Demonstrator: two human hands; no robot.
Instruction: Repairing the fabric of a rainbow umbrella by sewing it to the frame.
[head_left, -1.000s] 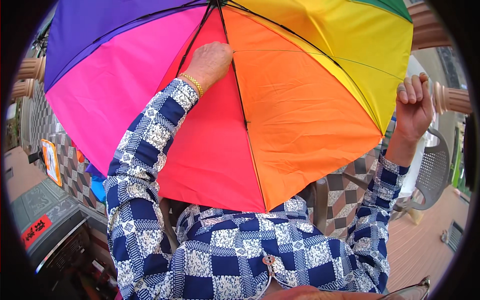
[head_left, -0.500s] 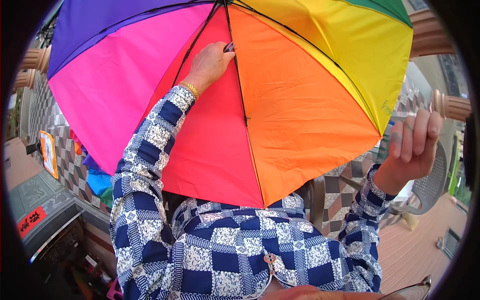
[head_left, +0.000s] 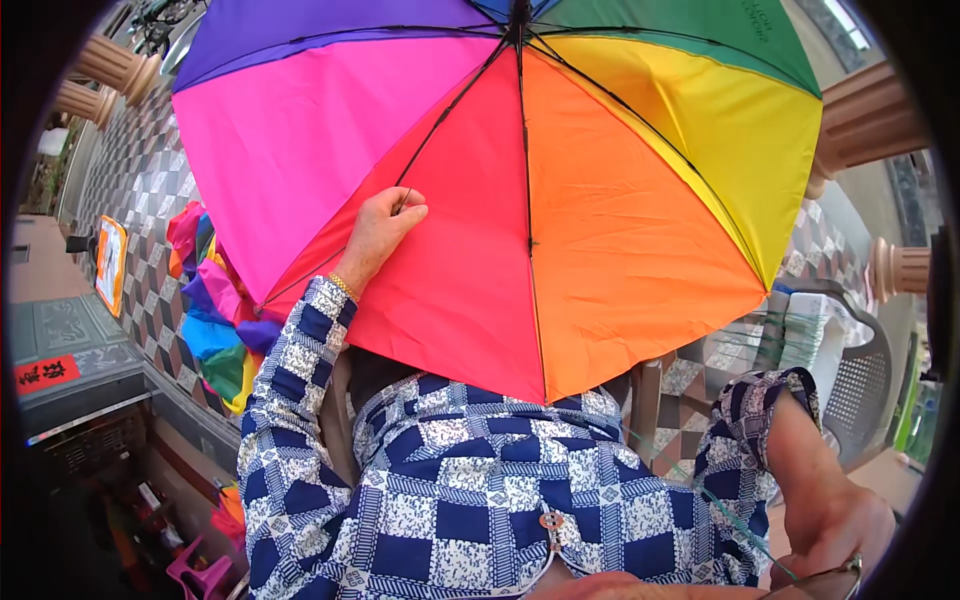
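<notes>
An open rainbow umbrella point(head_left: 625, 300) spreads in front of me, its inner side and dark ribs facing me. My left hand point(head_left: 380, 235) is on the rib point(head_left: 447, 122) between the pink and red panels, thumb and fingers pinched together around it. Low at the right, my right hand point(head_left: 840, 530) is bent in with curled fingers, close to a pair of glasses point(head_left: 850, 572) at the lower edge. A thin green thread point(head_left: 735, 517) runs across my shirt up to those fingers. Their tips are partly hidden.
Crumpled rainbow cloth point(head_left: 225, 320) lies at the left. Near it stand an orange-edged board point(head_left: 111, 265) and a dark cabinet point(head_left: 80, 410) with a red paper. At the right, green strands point(head_left: 805, 325) hang by a grey perforated chair point(head_left: 865, 370). Columns point(head_left: 865, 125) rise beyond the patterned floor.
My left hand has left the middle rib and moved down and left to the rib beside the pink panel. My right hand has dropped from beside the umbrella. The umbrella has shifted down and right in view.
</notes>
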